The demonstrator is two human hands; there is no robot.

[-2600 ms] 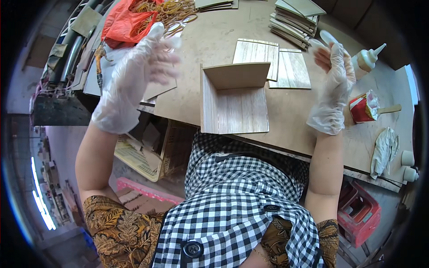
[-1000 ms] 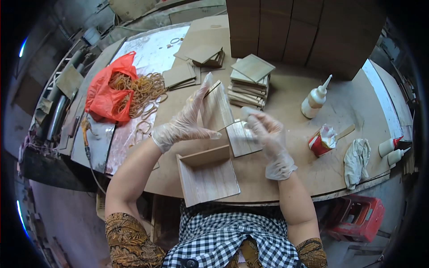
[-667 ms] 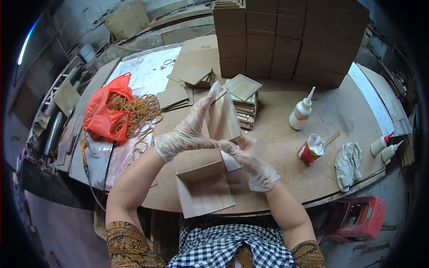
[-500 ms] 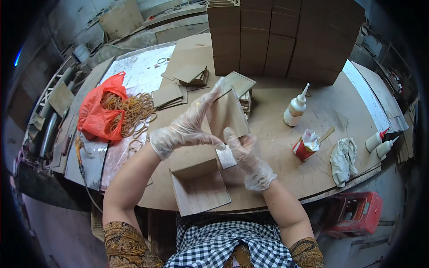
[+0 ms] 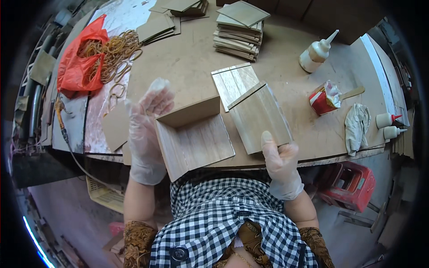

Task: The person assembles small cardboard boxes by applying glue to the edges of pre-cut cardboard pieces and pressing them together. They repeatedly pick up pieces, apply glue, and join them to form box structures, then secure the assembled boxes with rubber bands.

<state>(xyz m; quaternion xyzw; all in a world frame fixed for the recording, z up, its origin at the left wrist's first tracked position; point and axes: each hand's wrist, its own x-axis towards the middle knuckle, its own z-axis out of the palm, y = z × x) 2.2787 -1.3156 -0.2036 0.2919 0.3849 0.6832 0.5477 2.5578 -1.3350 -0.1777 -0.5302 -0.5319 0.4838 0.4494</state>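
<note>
My right hand (image 5: 282, 167), in a clear thin glove, grips the near edge of a wooden panel (image 5: 257, 117) with the thumb on top. A narrow strip runs along that panel's far edge. Under its far corner lies a paler wooden panel (image 5: 234, 80). My left hand (image 5: 149, 127), gloved too, is open with fingers apart, close against the left side of a partly built wooden box (image 5: 203, 143). The box shows a base, an upright back board and a left side; its near corner reaches the table's front edge. Whether my left palm touches it, I cannot tell.
A stack of panels (image 5: 239, 38) stands farther back. Left are rubber bands (image 5: 117, 51) in a red plastic bag (image 5: 80, 67). To the right sit a glue bottle (image 5: 315, 56), a red cup of white paste (image 5: 324, 99) with a stick, a crumpled cloth (image 5: 356, 127) and small bottles (image 5: 388, 120).
My hands have come apart and nearer me. My right hand has brought the wooden panel down beside the box; my left hand has moved to the box's left side. The head view has tilted down.
</note>
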